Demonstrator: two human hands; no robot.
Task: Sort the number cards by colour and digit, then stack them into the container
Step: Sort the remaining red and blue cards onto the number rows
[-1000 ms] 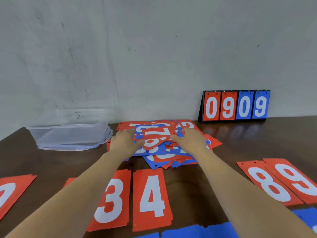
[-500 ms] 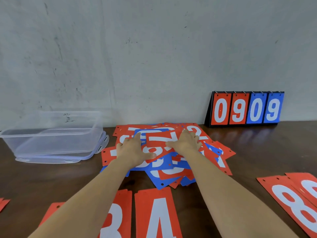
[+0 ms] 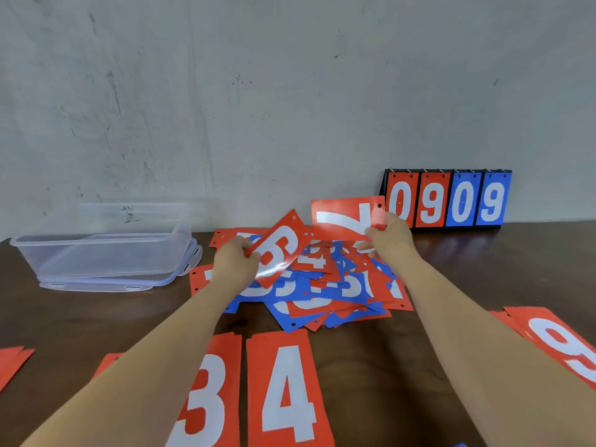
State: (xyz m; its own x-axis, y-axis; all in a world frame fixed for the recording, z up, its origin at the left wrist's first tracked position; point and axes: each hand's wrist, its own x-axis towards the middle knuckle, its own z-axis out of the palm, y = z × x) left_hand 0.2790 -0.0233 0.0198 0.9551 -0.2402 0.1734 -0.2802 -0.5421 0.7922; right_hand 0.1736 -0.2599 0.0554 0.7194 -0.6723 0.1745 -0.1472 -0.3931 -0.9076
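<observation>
A loose heap of red and blue number cards lies mid-table. My left hand pinches a red 6 card and holds it tilted above the heap. My right hand grips a red 7 card by its right end, lifted sideways over the heap's far side. Sorted red stacks lie near me: a 3, a 4 and a 9. The clear plastic container stands empty at the left, resting on its lid.
A small flip scoreboard showing 0909 stands against the wall at the back right. More red cards lie at the left edge of the dark wooden table. A grey wall runs close behind everything.
Both hands were pressing flat on the heap; now each has lifted a red card off it, the left a 6 and the right a 7. The camera has tilted nearer.
</observation>
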